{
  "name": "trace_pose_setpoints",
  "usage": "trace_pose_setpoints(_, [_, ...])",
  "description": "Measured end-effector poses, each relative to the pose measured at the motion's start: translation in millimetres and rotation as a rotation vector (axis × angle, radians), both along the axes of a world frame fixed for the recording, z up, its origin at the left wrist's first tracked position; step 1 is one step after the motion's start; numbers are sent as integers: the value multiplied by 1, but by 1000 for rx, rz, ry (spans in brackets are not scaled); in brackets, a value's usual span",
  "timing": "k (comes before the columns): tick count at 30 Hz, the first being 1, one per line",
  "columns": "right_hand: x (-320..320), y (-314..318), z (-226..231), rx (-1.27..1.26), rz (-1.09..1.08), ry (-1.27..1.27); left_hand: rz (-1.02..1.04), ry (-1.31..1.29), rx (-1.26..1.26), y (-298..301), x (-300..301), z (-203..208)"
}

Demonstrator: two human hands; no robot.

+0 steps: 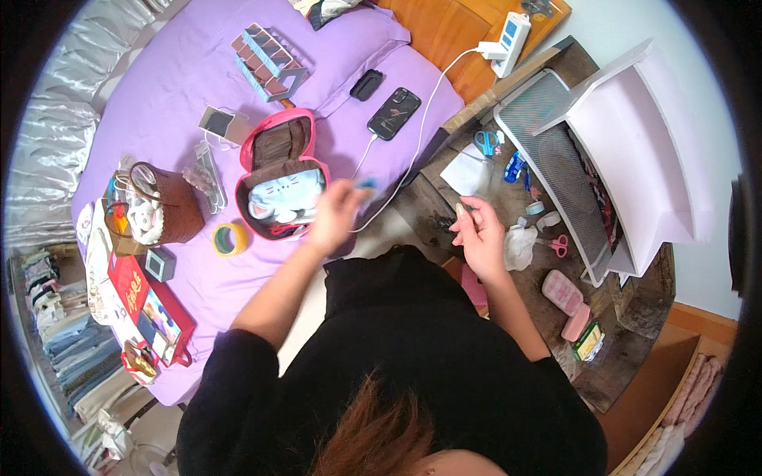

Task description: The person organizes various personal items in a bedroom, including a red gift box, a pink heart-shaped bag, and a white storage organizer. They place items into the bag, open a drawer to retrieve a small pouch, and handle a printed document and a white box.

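My left hand [336, 216] is slightly blurred beside the open pink case [244, 208], pinching a small blue thing [366, 183] at its fingertips; the kind is too blurred to tell. A pale blue pouch with a cat face [286, 194] lies inside the case, whose brown-lined lid is tipped back. Over the edge of the dark desk, my right hand [482, 239] is closed with thumb and fingers together; whether anything is between them I cannot make out. Near it lie a white paper [467, 171] and a crumpled white plastic bag [520, 244].
On the purple bed are a phone [394, 113] on a white cable, a black case [366, 85], a compartment organizer [268, 63], yellow tape [230, 239] and a brown basket [178, 202]. The desk holds blue scissors [486, 143], pink scissors [559, 245], a pink box [563, 292] and a white shelf [635, 151].
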State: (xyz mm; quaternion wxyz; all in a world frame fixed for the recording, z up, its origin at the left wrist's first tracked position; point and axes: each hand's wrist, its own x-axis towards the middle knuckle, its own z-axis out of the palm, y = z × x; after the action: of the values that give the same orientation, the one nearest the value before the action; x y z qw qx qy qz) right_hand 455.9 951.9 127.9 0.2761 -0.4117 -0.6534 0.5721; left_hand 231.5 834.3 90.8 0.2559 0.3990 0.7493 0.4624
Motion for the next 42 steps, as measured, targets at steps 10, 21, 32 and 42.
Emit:
trace_pose_setpoints(10, [19, -11, -13, -4, -165, -171, -544, 453, -783, -70, -124, -126])
trace_pose_setpoints(21, [49, 7, -29, 313, -551, -363, -593, 640, -457, -70, -127, -136])
trace_pose_setpoints(32, [10, 76, -32, 110, -505, -676, -113, 595, -207, -38, -75, -65])
trace_pose_setpoints(42, [78, 89, -29, -650, -384, 238, -217, -376, -63, 51, 49, -12])
